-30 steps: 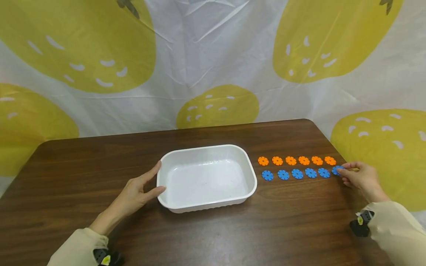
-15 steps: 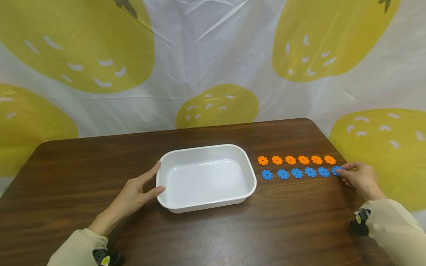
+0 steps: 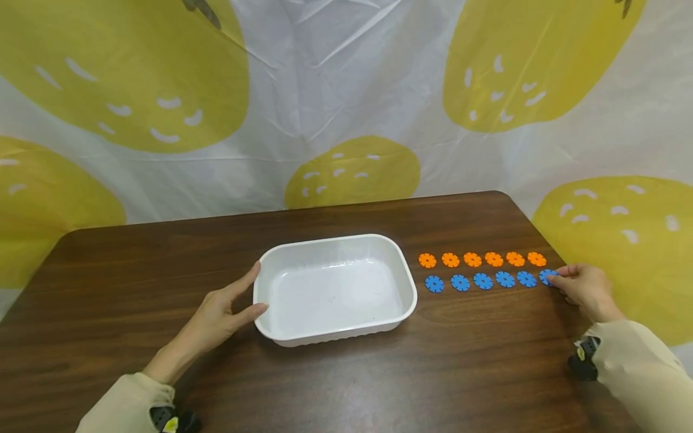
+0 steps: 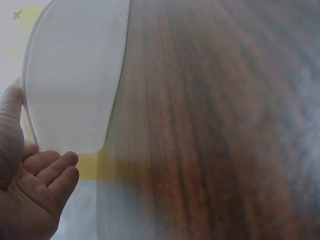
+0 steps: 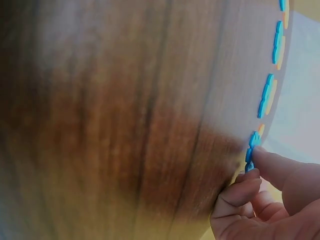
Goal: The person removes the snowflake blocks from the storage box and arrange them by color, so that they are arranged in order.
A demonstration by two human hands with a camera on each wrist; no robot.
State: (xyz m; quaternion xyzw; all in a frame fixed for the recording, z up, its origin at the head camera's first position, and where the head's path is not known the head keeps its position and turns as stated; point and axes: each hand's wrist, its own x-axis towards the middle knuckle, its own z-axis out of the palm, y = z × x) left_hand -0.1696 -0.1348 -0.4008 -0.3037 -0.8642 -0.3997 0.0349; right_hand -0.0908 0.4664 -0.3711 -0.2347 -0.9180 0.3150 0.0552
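My left hand (image 3: 219, 316) holds the left end of a white rectangular basin (image 3: 335, 331), its thumb over the rim. In the left wrist view, several fingers (image 4: 57, 175) lie curled by the basin's outer wall (image 4: 75, 75). At the table's right side, my right hand (image 3: 590, 291) pinches the rightmost blue notched disc (image 3: 547, 276) between thumb and finger. The right wrist view shows that blue disc (image 5: 252, 147) tilted at the fingertips; whether it touches the table is unclear. Several other blue notched discs (image 3: 483, 281) lie in the same row, left of the hand.
Behind the blue row runs a row of orange notched discs (image 3: 473, 260). Both rows sit right of the basin on a dark wood-grain table (image 3: 433, 367). A white cloth (image 3: 346, 84) with yellow fruit prints hangs behind the table.
The view shifts very slightly. My left hand stays on the basin, and my right hand keeps its pinch on the end blue disc with hardly any movement.
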